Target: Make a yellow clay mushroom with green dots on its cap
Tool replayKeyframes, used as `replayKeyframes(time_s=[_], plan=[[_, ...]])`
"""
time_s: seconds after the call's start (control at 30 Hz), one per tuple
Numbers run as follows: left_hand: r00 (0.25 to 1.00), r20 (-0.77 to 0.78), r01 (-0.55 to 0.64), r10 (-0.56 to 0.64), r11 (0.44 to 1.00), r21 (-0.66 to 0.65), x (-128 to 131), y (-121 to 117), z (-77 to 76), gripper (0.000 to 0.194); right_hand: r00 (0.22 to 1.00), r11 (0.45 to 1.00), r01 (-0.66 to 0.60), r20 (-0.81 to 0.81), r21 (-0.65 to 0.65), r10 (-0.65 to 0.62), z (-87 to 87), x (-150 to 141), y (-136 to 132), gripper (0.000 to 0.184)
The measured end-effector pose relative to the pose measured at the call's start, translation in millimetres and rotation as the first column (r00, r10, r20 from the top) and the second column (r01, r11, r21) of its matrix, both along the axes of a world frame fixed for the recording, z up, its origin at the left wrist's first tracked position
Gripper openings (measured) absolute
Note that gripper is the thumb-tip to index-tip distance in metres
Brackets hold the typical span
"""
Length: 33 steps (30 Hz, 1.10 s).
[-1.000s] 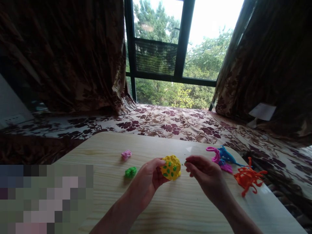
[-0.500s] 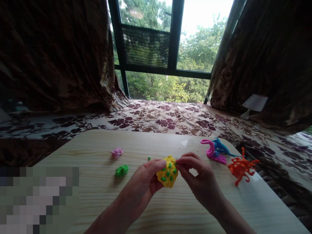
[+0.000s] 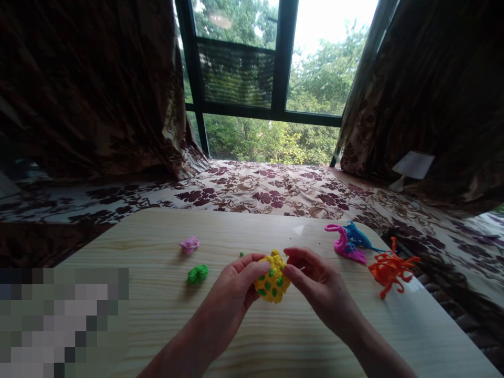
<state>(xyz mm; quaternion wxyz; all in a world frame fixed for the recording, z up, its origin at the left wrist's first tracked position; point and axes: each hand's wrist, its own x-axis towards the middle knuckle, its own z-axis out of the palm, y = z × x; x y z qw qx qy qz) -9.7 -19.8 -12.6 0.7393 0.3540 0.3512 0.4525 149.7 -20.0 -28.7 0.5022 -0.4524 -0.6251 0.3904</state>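
Above the table [image 3: 165,315], hands [image 3: 240,281] grip yellow clay [image 3: 272,286].

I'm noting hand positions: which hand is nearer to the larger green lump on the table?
Left. The left hand is just to the right of the green lump, not touching it; the right hand is farther right, beyond the yellow piece.

- The left hand [image 3: 240,281] grips a yellow clay piece [image 3: 274,286] with green dots.
- The right hand [image 3: 318,273] has its thumb at the piece's edge.
- Pink clay [image 3: 189,245] and green clay [image 3: 197,273] lie left on the wooden table [image 3: 165,325].
- Magenta [image 3: 346,249], blue [image 3: 359,236] and orange figures [image 3: 391,268] sit right.
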Motion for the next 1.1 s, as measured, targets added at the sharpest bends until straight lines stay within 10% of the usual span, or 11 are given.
replayKeyframes(time_s=[0.33,1.1], plan=[[0.997,-0.080,0.003,0.000,0.999,0.034,-1.4,-1.4,0.5,0.017,0.958,0.947,-0.229,-0.226,-0.225,0.177,1.0,-0.5,-3.2,0.021],[0.999,0.000,0.049,-0.049,0.998,0.027,-2.4,-0.9,1.6,0.011,0.881,0.864,-0.417,-0.360,-0.282,0.308,0.1,-3.1,-5.6,0.021]])
